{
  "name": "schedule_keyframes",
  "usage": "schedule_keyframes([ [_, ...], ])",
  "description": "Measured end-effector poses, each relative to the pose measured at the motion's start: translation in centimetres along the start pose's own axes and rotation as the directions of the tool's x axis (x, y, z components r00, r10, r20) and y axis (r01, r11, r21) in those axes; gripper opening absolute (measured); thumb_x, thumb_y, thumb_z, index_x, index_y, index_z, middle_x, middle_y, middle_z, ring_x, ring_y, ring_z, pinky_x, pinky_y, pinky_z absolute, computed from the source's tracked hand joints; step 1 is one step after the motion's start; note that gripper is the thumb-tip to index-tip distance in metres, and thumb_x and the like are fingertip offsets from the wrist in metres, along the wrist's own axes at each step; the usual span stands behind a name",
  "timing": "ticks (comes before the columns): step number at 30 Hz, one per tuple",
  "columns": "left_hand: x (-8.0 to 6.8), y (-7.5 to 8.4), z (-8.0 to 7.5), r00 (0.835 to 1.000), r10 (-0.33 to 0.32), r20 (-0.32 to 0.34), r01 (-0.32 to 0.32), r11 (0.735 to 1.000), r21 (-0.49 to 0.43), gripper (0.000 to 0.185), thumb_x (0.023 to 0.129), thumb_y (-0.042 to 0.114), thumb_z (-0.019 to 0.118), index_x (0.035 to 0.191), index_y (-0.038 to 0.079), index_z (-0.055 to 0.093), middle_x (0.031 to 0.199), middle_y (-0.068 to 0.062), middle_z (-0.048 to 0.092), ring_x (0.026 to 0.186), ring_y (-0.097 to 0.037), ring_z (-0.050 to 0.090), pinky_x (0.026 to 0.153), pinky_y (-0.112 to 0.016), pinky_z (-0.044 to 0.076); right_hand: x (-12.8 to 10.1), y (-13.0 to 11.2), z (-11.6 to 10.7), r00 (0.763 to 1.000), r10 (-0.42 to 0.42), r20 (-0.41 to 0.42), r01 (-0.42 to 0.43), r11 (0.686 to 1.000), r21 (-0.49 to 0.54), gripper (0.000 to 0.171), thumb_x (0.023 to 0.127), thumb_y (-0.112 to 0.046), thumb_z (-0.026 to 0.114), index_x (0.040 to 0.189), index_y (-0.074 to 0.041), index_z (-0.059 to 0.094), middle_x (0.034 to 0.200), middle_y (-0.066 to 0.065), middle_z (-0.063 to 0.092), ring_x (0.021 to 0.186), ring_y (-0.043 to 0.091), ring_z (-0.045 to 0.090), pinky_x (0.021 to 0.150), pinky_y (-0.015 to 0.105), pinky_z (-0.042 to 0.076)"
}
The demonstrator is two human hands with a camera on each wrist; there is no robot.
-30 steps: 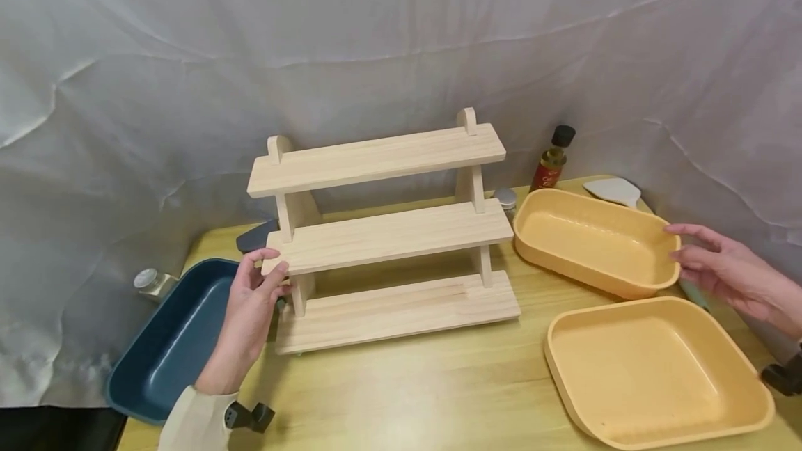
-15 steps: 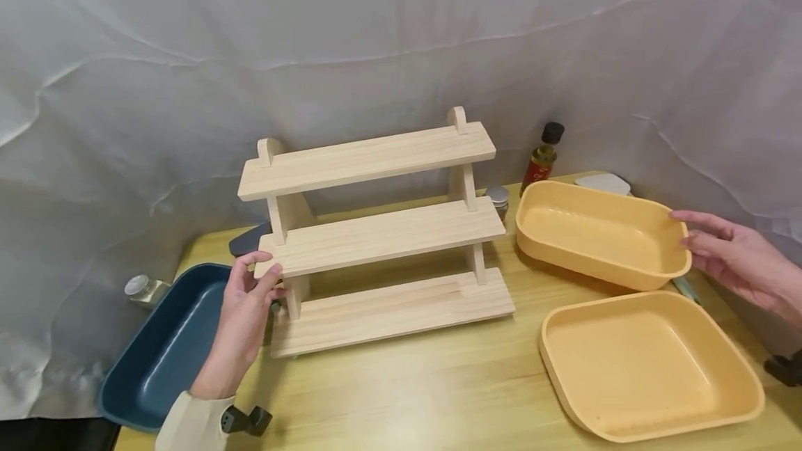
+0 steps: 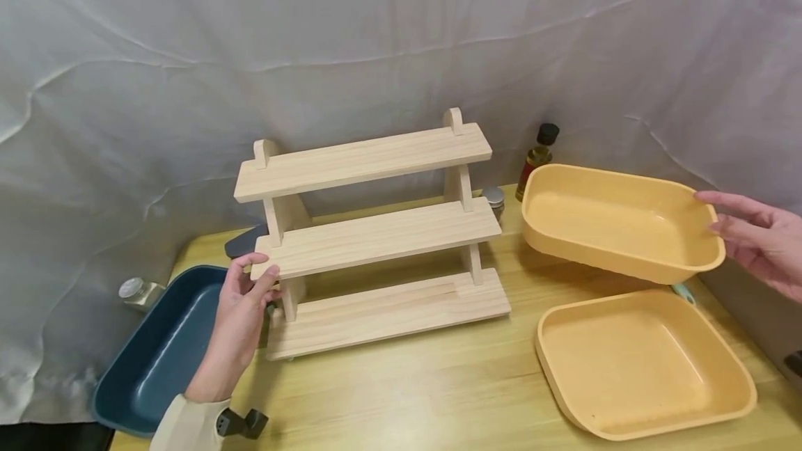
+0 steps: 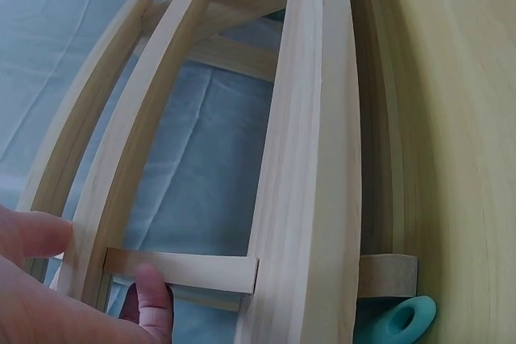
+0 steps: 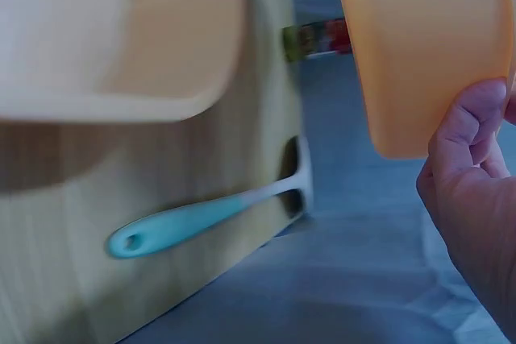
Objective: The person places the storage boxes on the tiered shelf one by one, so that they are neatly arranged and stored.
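A three-tier wooden rack (image 3: 376, 235) stands mid-table. My left hand (image 3: 255, 273) grips the left end of its middle shelf, thumb at the front edge. In the left wrist view the thumb and a finger of that left hand (image 4: 48, 296) lie against the wooden rack (image 4: 306, 159) at a side post. My right hand (image 3: 720, 218) holds a yellow tray (image 3: 620, 221) by its right rim, raised off the table and tilted. The right wrist view shows the right hand (image 5: 476, 175) with its thumb over the rim of the yellow tray (image 5: 419, 38).
A second yellow tray (image 3: 645, 360) lies on the table under the raised one. A dark blue tray (image 3: 156, 346) sits at the left, a small jar (image 3: 133, 289) beside it. An oil bottle (image 3: 537, 152) and another jar (image 3: 495, 197) stand behind. A teal-handled spatula (image 5: 201, 219) lies near the right edge.
My right hand has taken the far yellow tray by its rim and lifted it up and to the right. The left hand stays on the rack's middle shelf.
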State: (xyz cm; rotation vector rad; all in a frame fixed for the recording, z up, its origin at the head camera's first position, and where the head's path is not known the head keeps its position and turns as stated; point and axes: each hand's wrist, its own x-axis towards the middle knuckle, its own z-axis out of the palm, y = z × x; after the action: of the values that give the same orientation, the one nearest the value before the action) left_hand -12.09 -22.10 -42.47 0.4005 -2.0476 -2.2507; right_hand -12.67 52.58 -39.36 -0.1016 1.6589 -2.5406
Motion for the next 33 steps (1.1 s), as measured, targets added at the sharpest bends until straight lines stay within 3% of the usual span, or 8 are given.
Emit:
schedule_keyframes([
  [4,0.0,0.0,-0.1,1.0,0.003,0.007,-0.003,1.0,0.001,0.027,0.109,0.012,0.069,0.13,0.019,0.054,0.113,0.0,0.052,0.099,-0.017,0.058,0.088,-0.029,0.053,0.8,-1.0,0.1,0.989,-0.093,0.117,0.08,0.99,0.113,0.059,0.106,0.025,0.026,0.146,0.005,0.064,0.121,0.028,0.075,0.101,0.037,0.078,0.08,0.042,0.064],
  [9,0.0,0.0,0.0,1.0,0.016,0.013,-0.016,1.0,0.022,0.026,0.11,0.013,0.069,0.13,0.019,0.053,0.114,-0.001,0.052,0.1,-0.017,0.057,0.088,-0.028,0.053,2.0,-2.8,-0.4,0.964,-0.139,0.225,0.11,0.984,0.138,0.068,0.105,0.023,0.012,0.151,0.005,0.059,0.119,0.033,0.073,0.098,0.04,0.079,0.072,0.045,0.063],
  [16,0.1,-0.1,-0.1,1.0,0.011,0.006,-0.012,0.999,0.047,0.027,0.11,0.017,0.069,0.132,0.019,0.053,0.115,-0.003,0.052,0.102,-0.018,0.057,0.09,-0.028,0.054,2.7,-5.2,0.4,0.986,-0.078,0.149,0.079,0.997,-0.005,0.066,0.109,0.021,0.02,0.155,-0.006,0.06,0.117,0.026,0.077,0.078,0.028,0.08,0.064,0.038,0.063],
  [18,0.0,-0.1,-0.1,1.0,0.003,0.003,-0.003,0.999,0.052,0.027,0.111,0.018,0.068,0.133,0.019,0.053,0.116,-0.003,0.051,0.103,-0.018,0.057,0.091,-0.028,0.053,3.2,-5.5,1.3,0.982,-0.081,0.169,0.076,0.997,0.033,0.066,0.109,0.021,0.018,0.155,-0.003,0.059,0.121,0.027,0.075,0.072,0.023,0.077,0.068,0.041,0.064],
  [21,-0.1,-0.2,-0.1,1.0,-0.001,0.0,0.001,0.998,0.059,0.027,0.111,0.018,0.068,0.134,0.019,0.052,0.115,-0.003,0.051,0.102,-0.018,0.057,0.091,-0.028,0.053,3.9,-6.2,3.2,0.982,-0.066,0.179,0.049,0.994,0.097,0.065,0.109,0.019,0.018,0.155,-0.002,0.059,0.126,0.028,0.073,0.076,0.025,0.078,0.071,0.045,0.064],
  [24,-0.2,-0.3,-0.1,1.0,0.003,-0.001,-0.003,0.998,0.057,0.028,0.111,0.019,0.068,0.134,0.019,0.052,0.114,-0.003,0.051,0.102,-0.019,0.057,0.09,-0.029,0.054,4.6,-6.7,5.6,0.981,-0.062,0.182,0.038,0.991,0.129,0.062,0.11,0.019,0.021,0.155,-0.002,0.059,0.128,0.029,0.072,0.094,0.036,0.08,0.074,0.045,0.064],
  [28,-0.1,-0.3,-0.1,1.0,0.01,0.001,-0.01,0.998,0.064,0.029,0.111,0.021,0.069,0.135,0.019,0.052,0.113,-0.003,0.051,0.102,-0.019,0.056,0.089,-0.03,0.055,5.8,-7.3,8.8,0.983,-0.024,0.182,-0.013,0.98,0.198,0.059,0.109,0.021,0.027,0.153,0.0,0.06,0.131,0.03,0.071,0.107,0.041,0.076,0.081,0.045,0.063],
  [33,0.1,-0.3,0.1,1.0,0.021,0.001,-0.021,0.998,0.067,0.03,0.11,0.02,0.069,0.135,0.018,0.052,0.115,-0.003,0.054,0.104,-0.019,0.056,0.09,-0.032,0.054,7.6,-7.7,12.7,0.982,0.022,0.19,-0.061,0.977,0.205,0.058,0.109,0.022,0.03,0.152,0.0,0.061,0.131,0.029,0.071,0.102,0.038,0.078,0.082,0.043,0.064],
])
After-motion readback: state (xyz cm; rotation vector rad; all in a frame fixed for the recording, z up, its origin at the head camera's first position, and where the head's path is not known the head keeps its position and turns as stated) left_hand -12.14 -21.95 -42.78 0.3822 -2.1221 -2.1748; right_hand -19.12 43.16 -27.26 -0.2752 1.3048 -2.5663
